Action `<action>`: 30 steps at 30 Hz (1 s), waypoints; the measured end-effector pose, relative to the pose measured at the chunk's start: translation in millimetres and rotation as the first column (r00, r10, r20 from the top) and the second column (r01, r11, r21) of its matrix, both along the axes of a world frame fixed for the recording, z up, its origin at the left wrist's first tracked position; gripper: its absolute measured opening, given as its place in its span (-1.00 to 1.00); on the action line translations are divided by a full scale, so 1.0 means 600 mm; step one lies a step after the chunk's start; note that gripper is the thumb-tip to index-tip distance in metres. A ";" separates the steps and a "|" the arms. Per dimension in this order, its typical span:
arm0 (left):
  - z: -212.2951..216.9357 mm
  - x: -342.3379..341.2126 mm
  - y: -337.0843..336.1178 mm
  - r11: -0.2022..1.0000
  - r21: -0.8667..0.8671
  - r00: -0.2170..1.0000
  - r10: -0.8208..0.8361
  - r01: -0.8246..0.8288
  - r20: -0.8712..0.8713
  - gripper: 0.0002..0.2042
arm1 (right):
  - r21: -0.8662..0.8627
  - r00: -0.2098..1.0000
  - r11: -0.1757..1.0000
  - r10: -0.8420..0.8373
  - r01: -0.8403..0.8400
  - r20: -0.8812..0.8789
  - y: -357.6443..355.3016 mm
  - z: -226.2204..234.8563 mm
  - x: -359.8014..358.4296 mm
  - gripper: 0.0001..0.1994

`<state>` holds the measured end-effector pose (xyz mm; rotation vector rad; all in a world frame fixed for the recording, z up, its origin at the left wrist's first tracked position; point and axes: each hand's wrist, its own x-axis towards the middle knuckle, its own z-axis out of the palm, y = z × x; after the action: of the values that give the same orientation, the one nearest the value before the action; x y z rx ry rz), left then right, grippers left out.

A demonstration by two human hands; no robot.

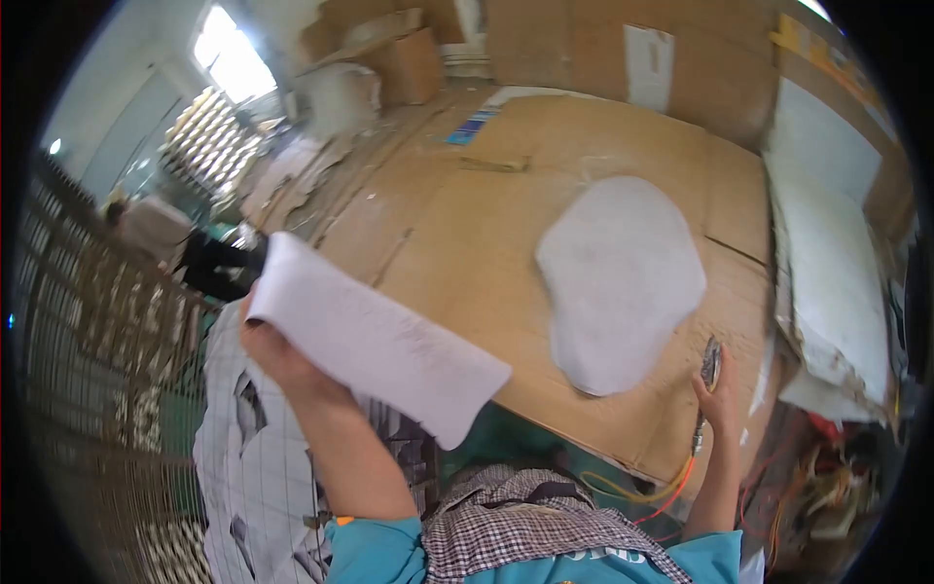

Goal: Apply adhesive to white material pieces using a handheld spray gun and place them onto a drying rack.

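My left hand (277, 346) grips the far left end of a pale, whitish sheet piece (375, 331), which curls over the fingers and slopes down to the right. Faint darker speckles mark its surface. Closed around a metal spray gun (711, 362) is my right hand (718, 397), at the right edge of the cardboard-covered table (457, 234). An orange hose (691, 472) runs from the tool's lower end. Between my hands, farther off, a rounded, irregular white sheet piece (623, 282) lies flat on the cardboard, touched by neither hand.
At lower left, a wire rack (222, 428) holds several pale cut pieces. White-covered panels (827, 234) stand along the right side. Cables and clutter (827, 487) lie at lower right. Cardboard boxes (404, 63) sit at the back. Another person (161, 234) bends over at far left.
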<state>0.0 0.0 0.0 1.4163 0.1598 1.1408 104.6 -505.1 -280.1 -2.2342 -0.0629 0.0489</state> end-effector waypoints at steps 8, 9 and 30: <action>0.044 -0.067 0.049 0.662 -0.620 0.901 -0.232 0.422 0.365 -0.77 | 0.872 0.432 0.276 0.783 0.404 -0.447 0.518 0.063 -0.076 -0.52; 0.043 -0.075 0.061 0.624 -0.665 0.906 -0.201 0.411 0.372 -0.76 | 0.844 0.555 0.074 0.722 0.531 -0.412 0.547 0.079 -0.081 -0.55; -0.077 -0.462 0.969 0.754 -0.646 0.891 0.368 -0.119 0.266 -0.79 | 0.961 0.523 0.123 0.852 -0.246 0.025 1.591 0.425 -0.001 -0.64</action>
<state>-277.1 581.3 -45.9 0.5774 0.4177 1.3992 103.7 449.6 -25.1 -0.8100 -0.5602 0.9295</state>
